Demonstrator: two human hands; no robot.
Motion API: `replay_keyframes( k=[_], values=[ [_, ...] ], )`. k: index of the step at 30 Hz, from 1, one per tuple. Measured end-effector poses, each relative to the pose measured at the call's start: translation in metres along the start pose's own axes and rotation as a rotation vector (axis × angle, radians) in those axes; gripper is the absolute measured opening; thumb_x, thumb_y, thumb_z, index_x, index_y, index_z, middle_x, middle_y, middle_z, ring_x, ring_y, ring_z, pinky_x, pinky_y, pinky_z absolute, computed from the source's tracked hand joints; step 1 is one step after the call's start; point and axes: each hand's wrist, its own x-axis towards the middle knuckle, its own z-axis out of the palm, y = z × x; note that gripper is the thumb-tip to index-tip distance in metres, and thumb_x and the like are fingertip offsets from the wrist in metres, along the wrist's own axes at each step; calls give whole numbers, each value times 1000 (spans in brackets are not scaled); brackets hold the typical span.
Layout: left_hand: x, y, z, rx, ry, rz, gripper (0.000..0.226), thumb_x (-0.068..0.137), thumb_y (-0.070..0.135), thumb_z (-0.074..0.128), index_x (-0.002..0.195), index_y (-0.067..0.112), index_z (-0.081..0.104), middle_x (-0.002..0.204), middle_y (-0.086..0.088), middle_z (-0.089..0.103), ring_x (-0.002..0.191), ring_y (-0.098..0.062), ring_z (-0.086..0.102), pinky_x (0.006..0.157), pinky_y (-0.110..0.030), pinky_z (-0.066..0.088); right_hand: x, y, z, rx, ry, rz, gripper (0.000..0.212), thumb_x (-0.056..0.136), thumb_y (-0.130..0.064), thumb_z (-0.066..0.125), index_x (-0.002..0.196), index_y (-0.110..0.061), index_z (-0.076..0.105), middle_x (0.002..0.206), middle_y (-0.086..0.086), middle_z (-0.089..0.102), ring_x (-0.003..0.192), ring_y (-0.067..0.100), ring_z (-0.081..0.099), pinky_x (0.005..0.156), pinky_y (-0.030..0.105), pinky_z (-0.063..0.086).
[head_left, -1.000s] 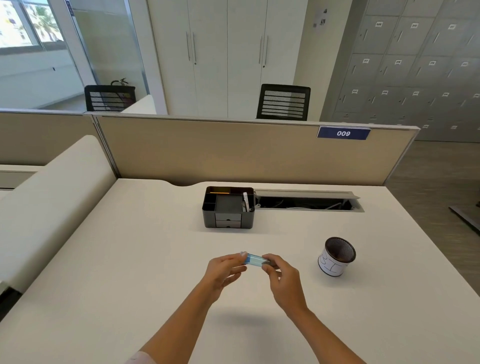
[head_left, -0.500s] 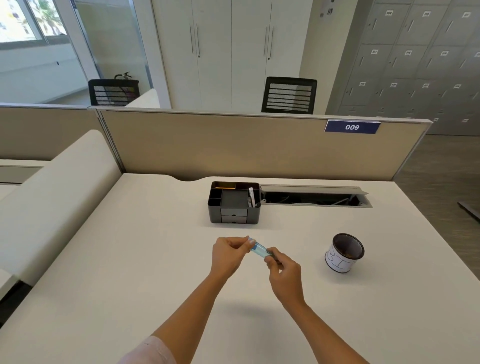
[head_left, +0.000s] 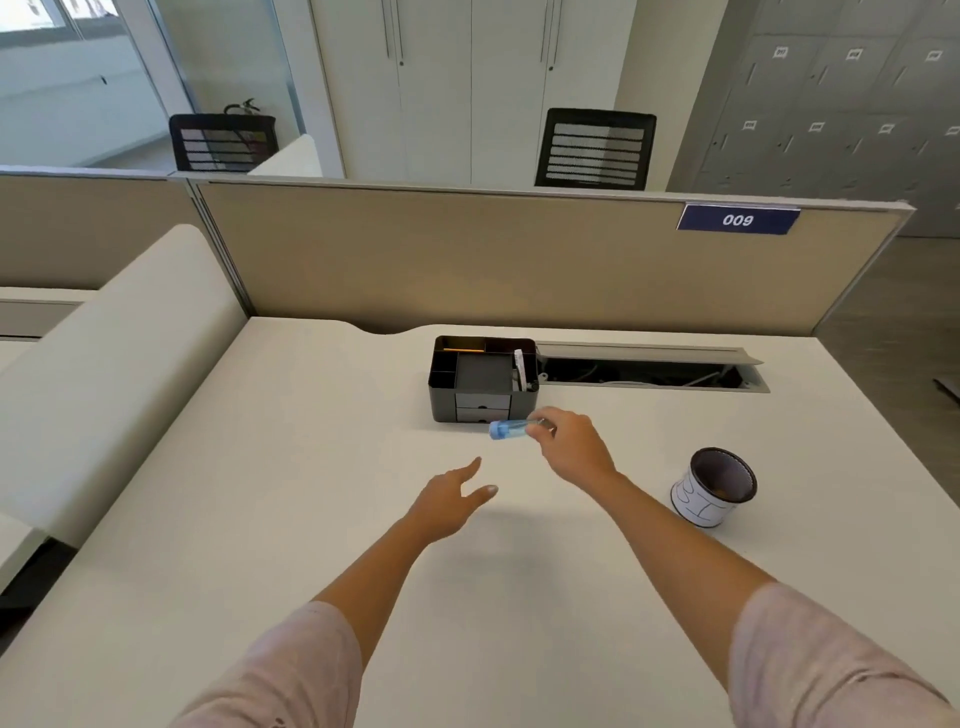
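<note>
While the left hand (head_left: 452, 499) hovers over the middle of the table (head_left: 260, 467), fingers straight and spread, holding nothing, a dark mesh cup (head_left: 714, 488) wrapped in white paper stands toward the right edge, its inside too dim to read. Farther in, the right hand (head_left: 571, 447) pinches one end of a small blue tube (head_left: 511, 429), held level just before the black desk organizer (head_left: 483, 379), whose compartments hold an orange stick and a white item, near the far edge.

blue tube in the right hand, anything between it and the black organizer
Nothing visible does. The blue tube, pinched by the right hand, is just in front of the black organizer; the left hand is nearer the person, aside.
</note>
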Motion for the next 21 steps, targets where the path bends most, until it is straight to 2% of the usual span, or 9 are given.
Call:
replay_keyframes(
  k=[3,6,8,11,13,15,17,21],
  values=[
    [8,-25,9,315,-48,19,74,96,53,42,154,24,8,163,-2,10,150,-24,5,120,-49,6,34,-9,-3,-65,8,-34,23,95,-28,56,110,-18,70,106,7,66,81,19,58,61,26,41],
    [12,-47,18,469,-85,9,75,96,55,39,154,26,1,164,-1,-3,150,-24,-5,120,-52,2,64,-15,2,-55,0,13,22,93,-24,59,110,-16,70,109,10,67,85,23,60,69,32,48],
    [14,-59,23,504,-114,-17,74,96,56,38,154,29,0,164,2,-8,150,-23,-7,119,-52,4,80,-18,8,-4,38,59,25,92,-21,61,115,-15,66,111,11,67,90,24,61,74,35,52],
    [16,-71,26,545,-131,-43,76,94,57,39,153,33,-3,163,4,-12,150,-22,-9,120,-53,4,97,-23,16,51,128,71,26,93,-23,61,118,-21,57,105,11,68,87,22,59,63,31,46],
    [19,-77,26,565,-136,-49,77,93,58,41,152,34,-3,163,5,-12,150,-22,-9,120,-53,2,108,-26,23,21,176,68,22,92,-26,61,113,-24,55,99,9,70,84,24,63,60,30,48],
    [21,-80,25,588,-147,-53,78,93,57,43,152,35,-4,163,5,-12,150,-21,-9,120,-52,0,116,-27,31,-42,193,61,19,92,-28,62,109,-25,56,97,8,70,85,26,62,65,32,49],
    [24,-83,24,605,-156,-54,80,92,58,44,152,36,-5,163,6,-12,150,-21,-8,120,-52,0,124,-26,40,-130,192,19,17,92,-28,61,109,-25,57,96,7,70,85,25,58,70,32,41],
    [25,-83,26,629,-153,-54,83,90,61,45,151,38,-7,162,7,-14,150,-21,-9,120,-51,-1,129,-16,52,-385,126,-101,25,92,-24,62,117,-27,58,92,6,72,84,24,60,79,36,38]
  ],
)
